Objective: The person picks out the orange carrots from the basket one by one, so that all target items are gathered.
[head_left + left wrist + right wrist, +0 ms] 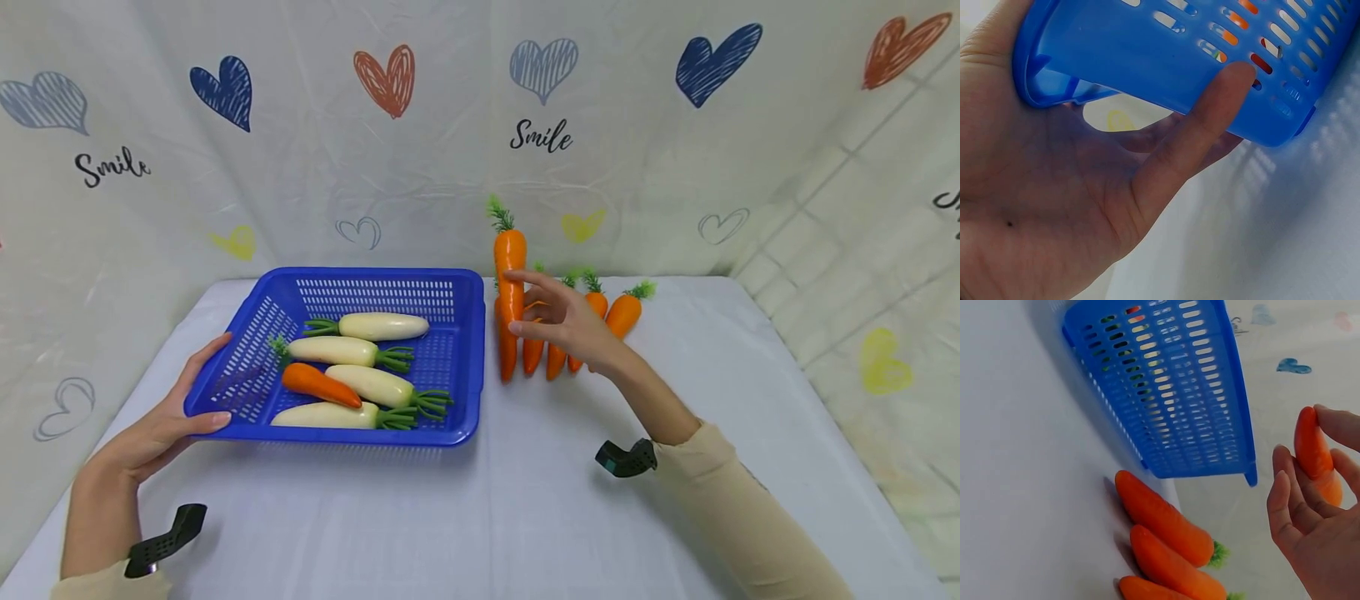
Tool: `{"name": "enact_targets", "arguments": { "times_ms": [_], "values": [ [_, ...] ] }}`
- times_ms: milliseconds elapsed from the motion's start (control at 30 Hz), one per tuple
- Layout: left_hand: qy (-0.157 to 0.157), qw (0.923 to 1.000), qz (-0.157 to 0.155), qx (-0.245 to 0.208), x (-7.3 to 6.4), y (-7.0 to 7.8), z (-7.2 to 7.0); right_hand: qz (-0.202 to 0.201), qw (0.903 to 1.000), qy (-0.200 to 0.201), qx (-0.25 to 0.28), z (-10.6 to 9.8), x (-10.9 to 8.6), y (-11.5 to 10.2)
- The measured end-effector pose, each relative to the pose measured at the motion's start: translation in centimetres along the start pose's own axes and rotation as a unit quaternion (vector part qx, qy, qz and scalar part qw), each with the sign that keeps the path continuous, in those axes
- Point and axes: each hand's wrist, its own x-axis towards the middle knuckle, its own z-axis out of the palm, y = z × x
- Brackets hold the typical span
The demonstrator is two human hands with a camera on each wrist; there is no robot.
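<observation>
My left hand (161, 429) grips the left front corner of a blue plastic basket (337, 434), thumb over the rim and fingers along its left side. Inside lie several white radishes (378, 325) with green stems and one orange carrot (318, 383) across them. Right of the basket, my right hand (573, 321) pinches another carrot (510, 250) between thumb and fingers, its leafy top up and tip down. In the right wrist view this held carrot (1313, 444) is off the table, beside the basket's side wall (1172, 394).
Several more carrots (624, 315) lie in a row on the white tablecloth (525, 508), under and behind my right hand, leafy ends away from me. A pale curtain (450, 167) printed with hearts hangs behind the table. A black wrist device (628, 458) sits near each sleeve.
</observation>
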Motion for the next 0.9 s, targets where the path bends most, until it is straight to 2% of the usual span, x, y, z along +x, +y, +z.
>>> {"name": "enact_targets", "arguments": {
  "times_ms": [300,667,900],
  "values": [
    [0.005,1.0,-0.003,0.001,-0.1,-0.2,0.1,0.017,0.9998,0.006,-0.002,-0.6,-0.5,0.9],
    [0.006,1.0,0.003,0.0,0.0,0.0,0.1,0.036,0.999,0.028,0.003,-2.4,-1.7,1.8],
    [0.006,1.0,-0.001,-0.002,-0.1,0.1,0.1,0.052,0.9977,0.039,-0.016,-3.3,-2.3,2.5]
  ]
}}
